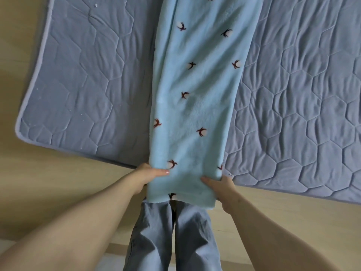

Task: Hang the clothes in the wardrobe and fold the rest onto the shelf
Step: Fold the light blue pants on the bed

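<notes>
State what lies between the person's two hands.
The near end of the blue fleece spans the gap between the left hand and right hand, both gripping it; the head view shows this.

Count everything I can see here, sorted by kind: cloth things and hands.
Fleece garment: 1
Quilted mat: 1
Trousers: 1
Hands: 2, left hand and right hand
Total: 5

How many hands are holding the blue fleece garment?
2. The left hand grips the blue fleece garment at its near left edge; the right hand grips its near right edge. Neither is hidden.
</notes>
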The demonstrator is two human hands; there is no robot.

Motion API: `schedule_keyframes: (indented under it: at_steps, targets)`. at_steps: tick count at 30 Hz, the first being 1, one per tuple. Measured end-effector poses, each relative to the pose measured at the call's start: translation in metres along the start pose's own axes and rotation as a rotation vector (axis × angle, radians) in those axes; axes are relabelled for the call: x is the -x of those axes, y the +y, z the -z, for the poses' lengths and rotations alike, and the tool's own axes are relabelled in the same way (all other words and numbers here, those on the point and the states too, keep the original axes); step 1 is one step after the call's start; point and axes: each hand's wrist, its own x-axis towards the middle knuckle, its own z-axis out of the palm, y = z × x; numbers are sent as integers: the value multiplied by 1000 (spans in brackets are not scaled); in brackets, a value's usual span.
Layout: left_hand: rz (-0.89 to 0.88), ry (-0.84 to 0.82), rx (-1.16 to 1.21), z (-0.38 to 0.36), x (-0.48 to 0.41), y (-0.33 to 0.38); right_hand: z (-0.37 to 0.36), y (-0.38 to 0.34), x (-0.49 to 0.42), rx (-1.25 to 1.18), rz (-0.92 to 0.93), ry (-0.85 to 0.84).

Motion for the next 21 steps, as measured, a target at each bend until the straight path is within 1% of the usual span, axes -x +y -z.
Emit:
schedule_keyframes:
  at_steps: [3, 5, 7, 8, 10, 12, 14, 15, 17, 21]
  targets:
    - [-5, 66, 202, -2, 26, -3, 2, 1, 22, -46, 31, 45]
    - [-42, 91, 248, -5, 45, -4, 1, -3, 39, -65, 80, 103]
    - [-106, 109, 295, -8, 66, -2, 1, -10, 60, -78, 177, 187]
    - [-144, 128, 298, -9, 73, 0, 1, -14, 67, -84, 230, 217]
    - [-260, 210, 222, -11, 87, 5, 2, -23, 82, -75, 314, 226]
    - [-405, 291, 144, -13, 95, 9, 2, -29, 93, -38, 328, 217]
    - [-505, 319, 129, -13, 104, 11, 3, -34, 102, -20, 321, 199]
    - [-516, 311, 132, -12, 108, 11, 4, -34, 106, -25, 314, 178]
    - [-470, 268, 160, -11, 117, 10, 6, -33, 116, -54, 303, 133]
    - [-326, 122, 408, -7, 134, 12, 11, -31, 135, -118, 305, 36]
